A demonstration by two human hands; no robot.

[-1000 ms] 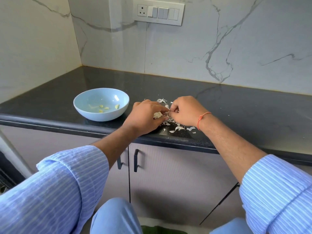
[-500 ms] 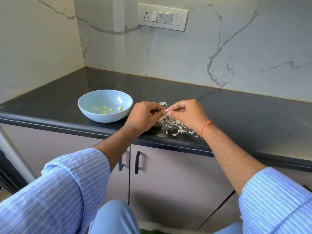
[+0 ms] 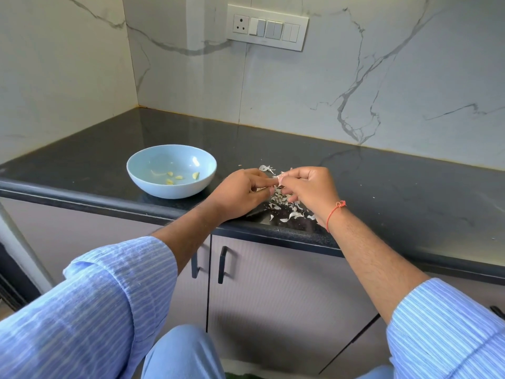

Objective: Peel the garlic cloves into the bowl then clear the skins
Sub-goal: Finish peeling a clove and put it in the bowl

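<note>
Both hands meet over the skin pile near the front edge of the black desk [image 3: 382, 187]. Left hand [image 3: 240, 192]: fingers curled, thumb and forefinger pinching one end of a garlic clove [image 3: 280, 178]. Right hand [image 3: 308, 190]: fingers curled too, pinching the same clove from the other side, so each grip is clamped on it. Clove is mostly hidden by the fingertips; only a pale, pinkish bit shows between them, held above the desk, not touching it.

Garlic skins [image 3: 287, 206]: loose white flakes scattered on the desk directly under and in front of the hands, a few more just behind them [image 3: 266, 168].

Light blue bowl [image 3: 142, 170] sits upright on the desk, left of the left hand, near but apart from it. Peeled cloves [image 3: 175, 178] lie in the bottom, a handful of small yellowish pieces.

Red thread band [image 3: 334, 213] on the right wrist. Striped blue sleeves rolled up on both arms. Switch panel [image 3: 267, 27] on the marble wall behind.
</note>
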